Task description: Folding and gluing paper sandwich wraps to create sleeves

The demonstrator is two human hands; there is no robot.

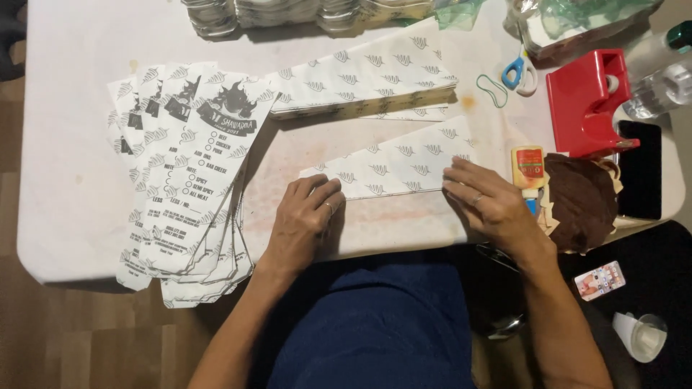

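Folded paper sleeve (pixel 393 167) is pressed flat at the white table (pixel 65 180) front edge.
Left hand (pixel 306 216) and right hand (pixel 486 202) are laid open-palmed on its ends, nothing grasped, so the crease is held; printed sleeves (pixel 184 180) are fanned left, glue bottle (pixel 528 173) kept right.

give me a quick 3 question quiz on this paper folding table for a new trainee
1. True or false: both hands press flat on the same patterned paper strip.
2. What lies nearest the right hand? A) glue bottle B) scissors C) green rubber band
3. On which side of the left hand does the fanned stack of printed sheets lie?

Key
1. True; both palms are down on it, nothing gripped.
2. A; the bottle stands just beside it, by the brown cloth.
3. The person's left, overhanging the table edge.
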